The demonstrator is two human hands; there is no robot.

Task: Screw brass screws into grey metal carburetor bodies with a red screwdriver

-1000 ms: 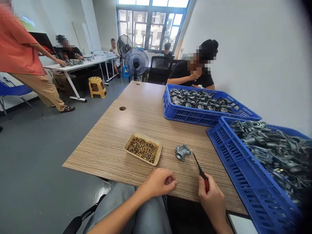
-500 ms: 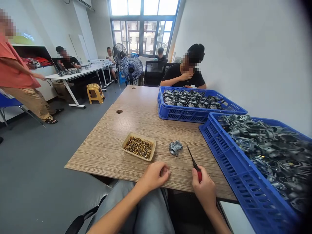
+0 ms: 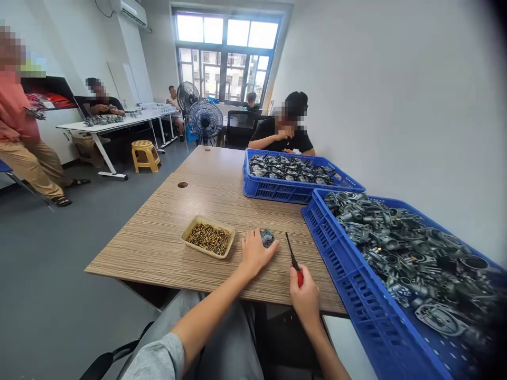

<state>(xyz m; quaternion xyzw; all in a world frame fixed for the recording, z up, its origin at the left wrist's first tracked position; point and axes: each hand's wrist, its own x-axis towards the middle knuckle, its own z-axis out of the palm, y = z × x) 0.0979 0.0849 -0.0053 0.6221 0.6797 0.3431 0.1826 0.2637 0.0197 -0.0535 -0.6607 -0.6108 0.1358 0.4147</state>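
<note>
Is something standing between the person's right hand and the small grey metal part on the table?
Nothing visible does. Only bare, striped wooden tabletop lies between the right hand, holding a red-handled screwdriver, and the small grey metal part. The left hand touches that part from the other side.

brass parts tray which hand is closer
Left. The left hand is just right of the tray, not touching it; the right hand, holding a screwdriver, is farther right of it.
</note>
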